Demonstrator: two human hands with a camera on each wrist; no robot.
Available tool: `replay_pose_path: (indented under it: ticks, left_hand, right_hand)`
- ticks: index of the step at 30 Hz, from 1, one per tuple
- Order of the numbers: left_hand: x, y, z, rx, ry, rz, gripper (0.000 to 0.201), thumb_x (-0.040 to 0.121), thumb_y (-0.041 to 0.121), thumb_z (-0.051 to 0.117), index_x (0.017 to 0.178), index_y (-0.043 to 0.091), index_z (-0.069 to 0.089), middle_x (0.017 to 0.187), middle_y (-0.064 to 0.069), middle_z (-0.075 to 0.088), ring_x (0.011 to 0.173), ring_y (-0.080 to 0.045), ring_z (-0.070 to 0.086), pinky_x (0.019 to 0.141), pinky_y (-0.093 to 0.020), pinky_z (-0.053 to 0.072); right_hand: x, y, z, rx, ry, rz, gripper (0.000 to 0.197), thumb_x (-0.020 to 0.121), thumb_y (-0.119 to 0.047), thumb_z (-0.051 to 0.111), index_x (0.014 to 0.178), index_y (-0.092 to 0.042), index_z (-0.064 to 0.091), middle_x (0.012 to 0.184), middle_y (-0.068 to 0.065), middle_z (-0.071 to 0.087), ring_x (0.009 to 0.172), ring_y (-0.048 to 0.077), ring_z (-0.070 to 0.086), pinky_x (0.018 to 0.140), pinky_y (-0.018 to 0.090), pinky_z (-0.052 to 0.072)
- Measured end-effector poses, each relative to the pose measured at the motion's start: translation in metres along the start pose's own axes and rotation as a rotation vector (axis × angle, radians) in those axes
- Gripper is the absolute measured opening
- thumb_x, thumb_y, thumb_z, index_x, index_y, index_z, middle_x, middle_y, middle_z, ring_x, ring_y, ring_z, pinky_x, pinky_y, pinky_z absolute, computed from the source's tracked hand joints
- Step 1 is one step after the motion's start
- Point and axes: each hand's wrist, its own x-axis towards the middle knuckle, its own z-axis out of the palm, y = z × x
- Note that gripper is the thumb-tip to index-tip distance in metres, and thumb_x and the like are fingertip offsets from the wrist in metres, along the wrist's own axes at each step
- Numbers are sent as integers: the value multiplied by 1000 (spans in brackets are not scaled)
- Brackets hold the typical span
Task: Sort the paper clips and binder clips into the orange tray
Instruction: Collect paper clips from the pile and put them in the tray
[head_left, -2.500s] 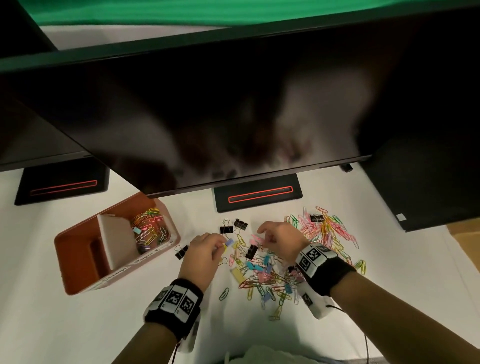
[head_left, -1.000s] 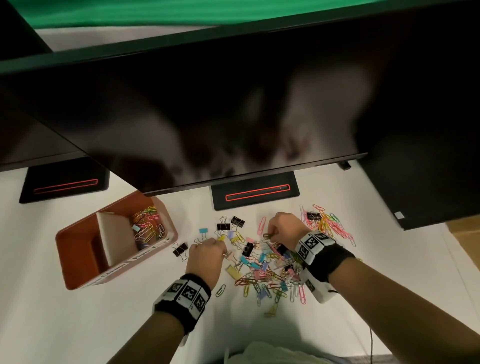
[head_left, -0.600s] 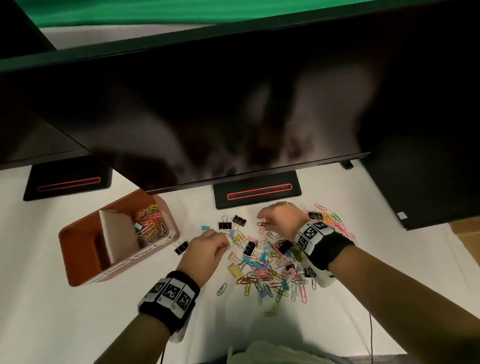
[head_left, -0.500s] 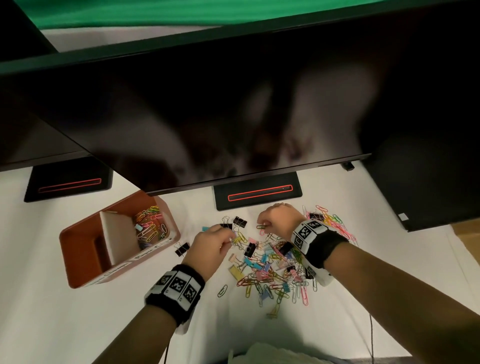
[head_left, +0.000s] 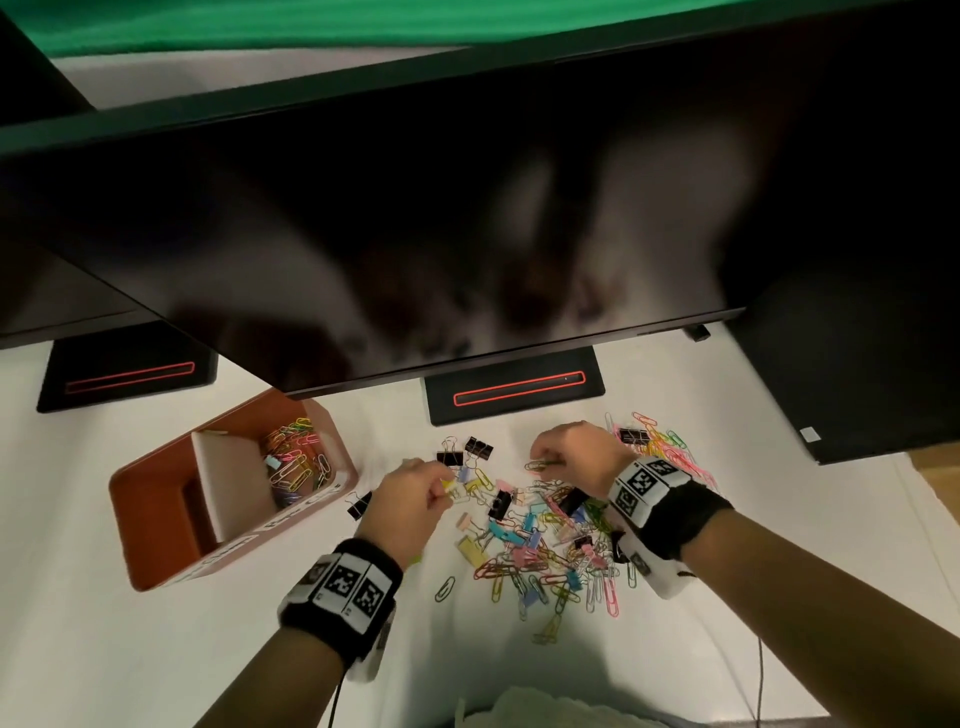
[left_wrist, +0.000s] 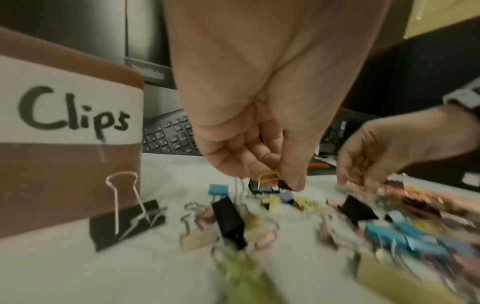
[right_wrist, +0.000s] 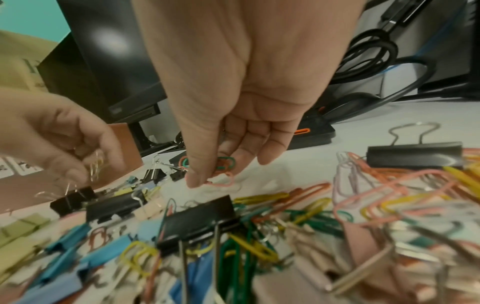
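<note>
The orange tray (head_left: 156, 519) stands at the left, labelled "Clips" (left_wrist: 70, 115). A white divider splits it, and its far compartment holds coloured paper clips (head_left: 293, 462). A mixed pile of paper clips and binder clips (head_left: 540, 545) lies on the white table. My left hand (head_left: 441, 486) hovers at the pile's far left edge, pinching a yellow paper clip (left_wrist: 270, 176) and some others. My right hand (head_left: 537, 462) is at the pile's far edge, with green and pink paper clips (right_wrist: 223, 164) held between thumb and fingers.
A large dark monitor (head_left: 467, 208) overhangs the table; its black base (head_left: 514, 389) stands just behind the hands. A black binder clip (left_wrist: 127, 224) lies against the tray's near wall. More paper clips (head_left: 670, 457) spread out to the right. A keyboard (left_wrist: 171, 137) sits behind.
Both hands have moved from the middle of the pile to its far edge. My right hand has picked up paper clips there. My left hand now pinches a yellow clip.
</note>
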Motion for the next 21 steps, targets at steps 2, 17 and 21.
replay_pose_path:
  ticks: [2, 17, 21]
  left_hand:
    - [-1, -4, 10, 142, -48, -3, 23, 83, 17, 64, 106, 20, 64, 91, 1, 62, 81, -15, 58, 82, -33, 49]
    - [12, 9, 28, 494, -108, 88, 18, 89, 11, 49, 104, 18, 55, 103, 1, 56, 93, -20, 56, 91, -34, 37]
    - [11, 4, 27, 476, -110, 129, 25, 89, 8, 49, 111, 19, 55, 105, 0, 62, 95, -20, 58, 90, -34, 40]
  right_hand:
    - [-4, -4, 2, -39, -40, 5, 26, 88, -25, 60, 114, -19, 60, 112, 1, 65, 100, 20, 58, 87, 30, 47]
    - [-10, -18, 11, -44, -57, 25, 22, 89, -14, 53, 110, -14, 62, 114, 6, 65, 102, 24, 59, 88, 31, 48]
    - [-12, -20, 11, -46, -75, 21, 25, 91, -14, 51, 113, -14, 63, 116, 6, 64, 104, 24, 59, 90, 31, 48]
